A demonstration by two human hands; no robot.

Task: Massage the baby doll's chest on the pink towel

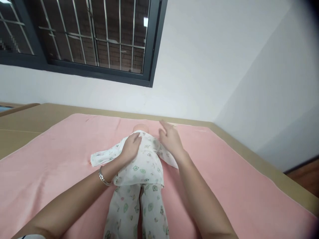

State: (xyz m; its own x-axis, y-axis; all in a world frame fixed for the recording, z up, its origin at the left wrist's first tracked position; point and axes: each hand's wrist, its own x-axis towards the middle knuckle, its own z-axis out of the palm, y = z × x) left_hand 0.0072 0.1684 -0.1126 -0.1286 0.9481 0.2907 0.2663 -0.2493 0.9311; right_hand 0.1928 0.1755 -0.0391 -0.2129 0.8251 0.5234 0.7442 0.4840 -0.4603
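A baby doll (147, 166) lies stretched out on a pink sheet (224, 179). It wears a white top and trousers printed with small green leaf-like and animal figures. Only a rounded bit of its head (141, 127) shows beyond the collar. My left hand (131, 146) rests on the doll's chest near the collar, fingers extended over the fabric. Just above the sleeve on the right, my right hand (170, 136) is raised with its fingers apart and slightly blurred; nothing is in it. The sleeve on the left (103, 157) lies spread outward, and the other is partly behind my right wrist.
The sheet covers a tan surface (57, 111) whose border shows along the wall. A white wall (194, 66) rises behind, with a dark-framed barred window (99, 36) at upper left. A brown wooden piece (305, 176) stands at the right edge.
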